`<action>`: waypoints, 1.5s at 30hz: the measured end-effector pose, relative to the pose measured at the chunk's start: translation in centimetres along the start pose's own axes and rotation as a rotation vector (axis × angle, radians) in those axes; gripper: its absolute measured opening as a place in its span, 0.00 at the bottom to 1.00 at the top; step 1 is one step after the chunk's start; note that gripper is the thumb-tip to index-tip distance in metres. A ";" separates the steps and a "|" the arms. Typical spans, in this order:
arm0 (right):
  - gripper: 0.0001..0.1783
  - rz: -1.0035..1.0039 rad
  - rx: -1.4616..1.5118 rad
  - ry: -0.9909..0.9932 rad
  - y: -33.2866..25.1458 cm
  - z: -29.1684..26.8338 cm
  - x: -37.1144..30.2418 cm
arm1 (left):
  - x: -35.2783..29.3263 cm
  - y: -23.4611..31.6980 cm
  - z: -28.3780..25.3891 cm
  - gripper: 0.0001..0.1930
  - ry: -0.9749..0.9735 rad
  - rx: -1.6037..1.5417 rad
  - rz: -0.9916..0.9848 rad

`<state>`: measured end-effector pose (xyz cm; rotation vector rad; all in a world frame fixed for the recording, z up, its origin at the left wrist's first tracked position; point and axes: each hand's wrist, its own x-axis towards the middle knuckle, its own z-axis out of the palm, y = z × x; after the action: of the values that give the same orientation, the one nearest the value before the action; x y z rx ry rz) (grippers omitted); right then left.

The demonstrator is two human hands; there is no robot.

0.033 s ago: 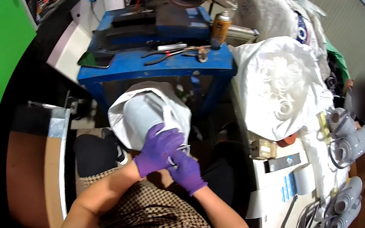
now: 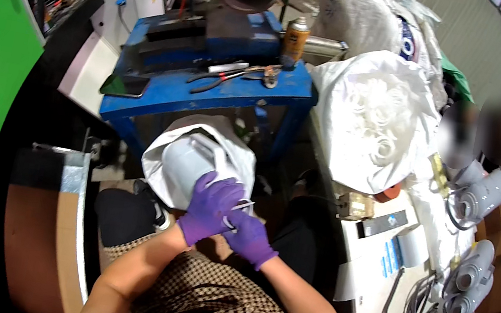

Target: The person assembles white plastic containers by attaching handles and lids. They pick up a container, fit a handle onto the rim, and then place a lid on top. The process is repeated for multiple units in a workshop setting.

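Observation:
My left hand (image 2: 211, 208), in a purple glove, closes around a small, thin white piece (image 2: 244, 205) in front of my lap. My right hand (image 2: 251, 238), gloved alike, meets it from the right with its fingers curled on the same piece. Mostly covered by the gloves, the piece shows only a narrow strip and a curved edge. Just beyond my hands stands a white sack (image 2: 157, 170) with its mouth spread wide. A light grey plastic part (image 2: 185, 164) with a rounded body lies in it, near my left fingertips.
Ahead is a blue bench (image 2: 207, 98) with pliers (image 2: 227, 79), a spray can (image 2: 294, 43) and a phone (image 2: 125, 86). On the right table, a white bag (image 2: 339, 149) holds white rings (image 2: 383, 146) near grey fittings (image 2: 484, 198) and cables (image 2: 394, 309). Cardboard (image 2: 30, 245) stands left. A blurred person is at far right.
The whole view has shifted slightly left. My hands stay together on the white piece, and its narrow strip shows more clearly above my right hand.

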<state>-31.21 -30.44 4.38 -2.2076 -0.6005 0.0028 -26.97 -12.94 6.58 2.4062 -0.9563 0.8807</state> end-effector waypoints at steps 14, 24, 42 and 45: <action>0.14 -0.092 -0.389 0.500 -1.6 -21.2 4.3 | 4.0 -5.4 -5.6 0.33 0.327 -0.133 -0.322; 0.14 0.623 -1.333 0.238 14.5 -37.2 7.3 | 4.2 -4.5 -5.9 0.35 0.265 -0.144 -0.273; 0.27 0.478 0.532 0.359 -2.5 -23.8 3.0 | 2.8 -3.1 -5.5 0.35 0.048 -0.419 -0.260; 0.24 0.372 0.736 0.009 -4.2 -14.4 -0.2 | 1.9 -3.1 -4.8 0.38 -0.016 -0.376 -0.290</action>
<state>-30.24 -38.67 16.85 -1.5628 -0.1292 0.3514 -25.67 -8.99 10.89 2.1549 -0.6815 0.5236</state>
